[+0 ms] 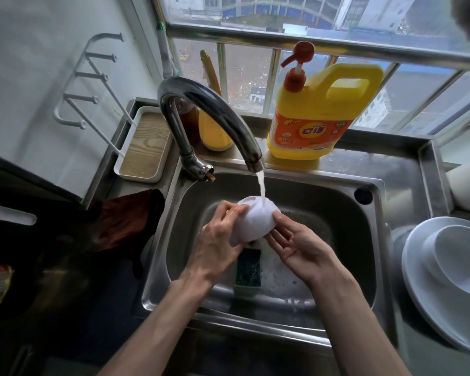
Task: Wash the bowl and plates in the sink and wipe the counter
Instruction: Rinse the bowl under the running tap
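A white bowl (255, 221) is held upside down over the steel sink (364, 256), under water running from the curved tap (209, 115). My left hand (217, 240) grips the bowl's left side and rim. My right hand (293, 240) is palm up with its fingertips touching the bowl's right side. White plates (445, 280) are stacked on the counter to the right of the sink. A green sponge (248, 270) lies in the sink below the bowl, among soap suds.
A yellow dish soap bottle (318, 109) with a red pump stands on the ledge behind the sink. A dark red cloth (125, 221) lies left of the sink. A white tray (144, 147) with a wooden base sits at the back left.
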`<state>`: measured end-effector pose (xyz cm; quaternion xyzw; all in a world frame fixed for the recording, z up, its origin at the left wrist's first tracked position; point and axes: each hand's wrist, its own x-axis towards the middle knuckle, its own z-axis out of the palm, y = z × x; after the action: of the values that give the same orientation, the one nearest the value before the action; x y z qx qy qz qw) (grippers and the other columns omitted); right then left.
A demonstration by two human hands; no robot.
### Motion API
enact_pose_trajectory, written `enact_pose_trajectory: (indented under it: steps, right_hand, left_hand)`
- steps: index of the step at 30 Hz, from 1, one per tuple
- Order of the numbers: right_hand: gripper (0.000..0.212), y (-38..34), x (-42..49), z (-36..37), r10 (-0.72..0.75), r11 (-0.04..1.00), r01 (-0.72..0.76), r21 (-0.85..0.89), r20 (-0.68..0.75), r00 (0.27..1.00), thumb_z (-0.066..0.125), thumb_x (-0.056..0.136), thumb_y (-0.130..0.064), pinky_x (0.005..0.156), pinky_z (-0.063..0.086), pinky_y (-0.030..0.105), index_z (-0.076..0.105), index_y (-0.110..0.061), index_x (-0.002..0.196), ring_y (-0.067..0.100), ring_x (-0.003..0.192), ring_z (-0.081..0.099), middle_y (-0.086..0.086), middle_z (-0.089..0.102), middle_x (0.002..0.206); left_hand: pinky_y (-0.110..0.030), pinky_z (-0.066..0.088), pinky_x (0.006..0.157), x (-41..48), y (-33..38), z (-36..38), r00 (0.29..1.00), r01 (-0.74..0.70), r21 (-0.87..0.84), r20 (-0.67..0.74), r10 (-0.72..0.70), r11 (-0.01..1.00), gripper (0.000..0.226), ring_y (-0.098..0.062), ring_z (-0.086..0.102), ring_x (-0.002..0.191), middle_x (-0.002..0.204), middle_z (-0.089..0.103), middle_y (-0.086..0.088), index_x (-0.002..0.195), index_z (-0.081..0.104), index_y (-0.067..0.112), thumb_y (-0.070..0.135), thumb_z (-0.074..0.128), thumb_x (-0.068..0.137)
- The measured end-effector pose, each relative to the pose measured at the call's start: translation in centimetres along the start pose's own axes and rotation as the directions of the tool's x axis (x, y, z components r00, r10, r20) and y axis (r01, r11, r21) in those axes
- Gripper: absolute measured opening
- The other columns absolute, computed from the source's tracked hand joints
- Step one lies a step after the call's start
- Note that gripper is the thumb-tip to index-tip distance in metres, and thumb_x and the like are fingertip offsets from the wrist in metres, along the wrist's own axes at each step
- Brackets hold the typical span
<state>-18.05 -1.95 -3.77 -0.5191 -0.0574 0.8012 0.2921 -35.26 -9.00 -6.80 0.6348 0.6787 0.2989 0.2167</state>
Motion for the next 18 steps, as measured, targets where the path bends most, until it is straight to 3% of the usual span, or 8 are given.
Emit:
enact_pose_trajectory:
  steps: [4, 6, 8, 10, 12, 14, 18]
  right_hand:
    - [0.02, -0.5, 0.2, -0.1, 0.007, 0.994, -0.007, 0.107, 0.005, 1.0, 0.067, 0.098, -0.014, 0.073, 0.066, 0.032, 0.069, 0.002, 0.11, 0.024, 0.087, 0.078, 0.018, 0.078, 0.097]
    - [0.019, -0.5, 0.4, -0.2, -0.001, 0.994, 0.004, 0.113, -0.028, 1.0, 0.065, 0.1, -0.019, 0.076, 0.064, 0.031, 0.069, -0.001, 0.105, 0.024, 0.093, 0.074, 0.015, 0.079, 0.094]
    - [0.019, -0.2, 0.7, -0.4, 0.01, 0.992, -0.005, 0.126, -0.043, 0.999, 0.062, 0.103, -0.022, 0.071, 0.065, 0.032, 0.07, -0.005, 0.103, 0.024, 0.092, 0.074, 0.013, 0.079, 0.093]
    - [0.02, 0.0, 1.0, -0.8, 0.018, 0.991, -0.013, 0.132, -0.035, 0.999, 0.058, 0.105, -0.025, 0.063, 0.064, 0.034, 0.069, -0.008, 0.105, 0.024, 0.081, 0.077, 0.011, 0.079, 0.087]
    - [0.023, 0.1, 1.2, -1.2, 0.022, 0.993, -0.018, 0.116, -0.033, 0.999, 0.056, 0.106, -0.027, 0.06, 0.062, 0.034, 0.069, -0.009, 0.106, 0.023, 0.078, 0.075, 0.01, 0.078, 0.082]
    - [0.028, 0.3, 1.2, -1.3, 0.022, 0.995, -0.021, 0.098, -0.012, 1.0, 0.054, 0.107, -0.031, 0.06, 0.061, 0.032, 0.069, -0.008, 0.112, 0.023, 0.079, 0.075, 0.01, 0.079, 0.086]
    - [0.046, 0.6, 1.2, -1.6, 0.009, 0.996, -0.013, 0.092, 0.047, 0.999, 0.052, 0.106, -0.041, 0.07, 0.063, 0.035, 0.064, -0.004, 0.131, 0.025, 0.092, 0.078, 0.017, 0.076, 0.114]
  left_hand:
    - [-0.046, 0.063, 0.088, 1.2, 0.7, 0.3, 0.999, -0.011, 0.004, -0.031, 0.011, 1.0, 0.085, -0.024, 0.061, 0.119, 0.141, 0.043, 0.003, 0.145, 0.05, 0.026, 0.006, 0.09, 0.073]
    - [-0.045, 0.06, 0.096, 1.6, 0.8, 0.8, 0.997, 0.071, -0.102, -0.017, -0.073, 0.992, 0.088, -0.021, 0.056, 0.124, 0.143, 0.039, 0.004, 0.147, 0.049, 0.025, 0.018, 0.093, 0.071]
    - [-0.039, 0.055, 0.105, 1.7, 0.9, 0.8, 0.97, 0.24, -0.366, 0.069, -0.231, 0.899, 0.106, -0.019, 0.051, 0.135, 0.15, 0.036, 0.005, 0.154, 0.041, 0.028, 0.036, 0.097, 0.063]
    - [-0.031, 0.051, 0.108, 1.6, 1.0, 0.4, 0.925, 0.378, -0.554, 0.19, -0.33, 0.742, 0.117, -0.018, 0.05, 0.139, 0.156, 0.038, 0.003, 0.158, 0.034, 0.027, 0.038, 0.097, 0.061]
    - [-0.028, 0.052, 0.106, 1.4, 1.2, 0.1, 0.904, 0.424, -0.619, 0.241, -0.354, 0.661, 0.11, -0.019, 0.053, 0.137, 0.154, 0.046, 0.001, 0.159, 0.034, 0.021, 0.032, 0.092, 0.066]
    - [-0.04, 0.057, 0.101, 1.3, 1.2, 0.1, 0.89, 0.446, -0.659, 0.252, -0.38, 0.606, 0.104, -0.022, 0.056, 0.134, 0.153, 0.05, 0.0, 0.157, 0.04, 0.02, 0.035, 0.091, 0.067]
    - [-0.048, 0.059, 0.097, 1.3, 1.0, 0.4, 0.857, 0.494, -0.706, 0.297, -0.42, 0.508, 0.098, -0.021, 0.061, 0.129, 0.148, 0.055, 0.004, 0.15, 0.051, 0.03, 0.046, 0.094, 0.063]
